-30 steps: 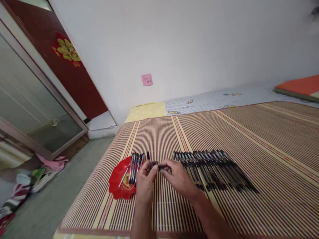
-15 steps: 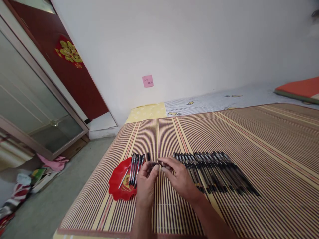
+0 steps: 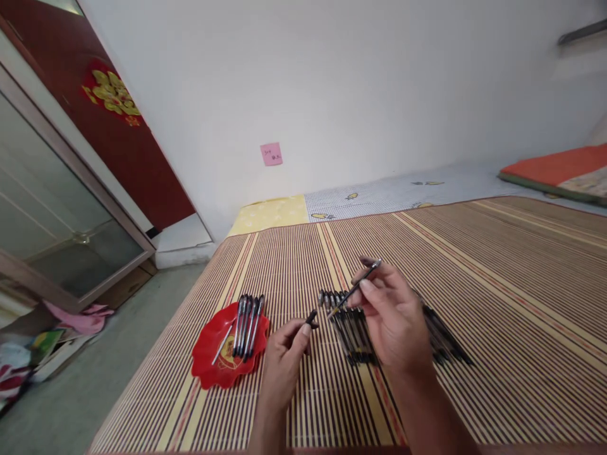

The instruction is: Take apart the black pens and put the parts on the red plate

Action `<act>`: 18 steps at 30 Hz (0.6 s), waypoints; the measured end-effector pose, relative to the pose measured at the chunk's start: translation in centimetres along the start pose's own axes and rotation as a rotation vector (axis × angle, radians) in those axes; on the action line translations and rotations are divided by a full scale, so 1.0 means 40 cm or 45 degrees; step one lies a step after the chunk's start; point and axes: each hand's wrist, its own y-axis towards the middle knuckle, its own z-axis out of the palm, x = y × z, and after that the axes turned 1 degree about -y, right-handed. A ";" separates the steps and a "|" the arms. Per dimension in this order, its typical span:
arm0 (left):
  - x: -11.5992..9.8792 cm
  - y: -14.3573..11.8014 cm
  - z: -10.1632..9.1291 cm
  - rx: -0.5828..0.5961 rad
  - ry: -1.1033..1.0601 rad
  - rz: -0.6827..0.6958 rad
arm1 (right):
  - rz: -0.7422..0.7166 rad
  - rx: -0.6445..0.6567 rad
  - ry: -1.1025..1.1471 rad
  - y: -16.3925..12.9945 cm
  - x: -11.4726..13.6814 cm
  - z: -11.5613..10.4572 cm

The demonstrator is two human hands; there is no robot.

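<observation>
My right hand (image 3: 393, 316) is raised above the striped mat and pinches a black pen (image 3: 358, 285), tilted with its tip toward the lower left. My left hand (image 3: 284, 360) holds a small black cap (image 3: 312, 316) between thumb and forefinger, just off the pen's tip. Behind my right hand lies a long row of black pens (image 3: 351, 328) side by side on the mat. A red scalloped plate (image 3: 208, 363) sits to the left with several pens (image 3: 247, 316) resting across it.
The bamboo mat (image 3: 497, 303) covers a bed; its left edge drops to a grey floor with clutter (image 3: 47, 341). A glass cabinet door (image 3: 52, 215) and dark red door (image 3: 118, 126) stand at left. An orange cushion (image 3: 554, 167) lies far right. A pink note (image 3: 271, 153) sticks on the wall.
My hands were together low on the mat; now my right hand has lifted the pen up and right, apart from the cap in my left. The view shifted slightly right.
</observation>
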 end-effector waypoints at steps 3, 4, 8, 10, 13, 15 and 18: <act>-0.011 -0.008 0.010 0.088 0.043 0.004 | 0.000 -0.001 0.015 -0.001 0.001 0.001; -0.014 -0.011 0.013 0.100 0.044 0.006 | 0.006 0.009 0.010 -0.002 -0.001 0.002; -0.020 -0.018 0.024 0.114 -0.005 -0.001 | 0.024 0.074 -0.023 -0.008 -0.008 0.002; -0.022 -0.018 0.027 0.126 -0.041 -0.002 | 0.029 0.102 -0.029 -0.009 -0.009 0.005; -0.023 -0.016 0.031 0.134 -0.076 -0.001 | 0.041 0.098 -0.008 -0.008 -0.004 0.010; -0.021 -0.016 0.032 0.135 -0.082 -0.008 | 0.042 0.048 0.045 -0.006 0.002 0.012; -0.014 -0.017 0.029 0.136 -0.093 -0.013 | 0.015 -0.048 0.081 -0.002 0.009 0.010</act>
